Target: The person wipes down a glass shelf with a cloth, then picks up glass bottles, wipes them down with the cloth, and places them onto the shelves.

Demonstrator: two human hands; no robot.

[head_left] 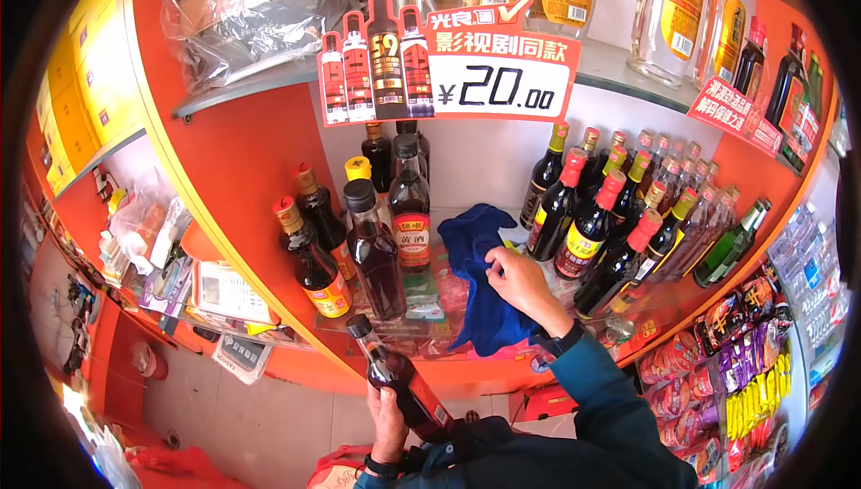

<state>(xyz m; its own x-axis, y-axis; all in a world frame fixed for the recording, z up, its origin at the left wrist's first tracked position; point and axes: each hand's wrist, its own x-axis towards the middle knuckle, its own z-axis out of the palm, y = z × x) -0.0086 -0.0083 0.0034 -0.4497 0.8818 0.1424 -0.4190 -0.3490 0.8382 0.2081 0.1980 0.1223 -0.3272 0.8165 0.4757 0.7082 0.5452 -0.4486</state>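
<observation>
My left hand [387, 422] is wrapped round a dark glass bottle [401, 377] with a black cap, held tilted in front of the shelf. A dark blue cloth [484, 305] lies bunched on the glass shelf and hangs over its front edge. Fingers curled, my right hand [527, 287] grips the cloth near its right side. Left of the cloth stand a black-capped bottle with a red label [411, 211] and a plain dark bottle [375, 251]. Just right of my right hand are several dark bottles with red caps [583, 233].
A price sign [498, 63] hangs from the upper glass shelf [269, 94], where large clear liquor bottles [668, 9] stand. Packaged snacks [758, 395] fill a rack at the right. An orange cabinet post [224, 247] divides off the left shelves, which hold a calculator-like device [235, 292].
</observation>
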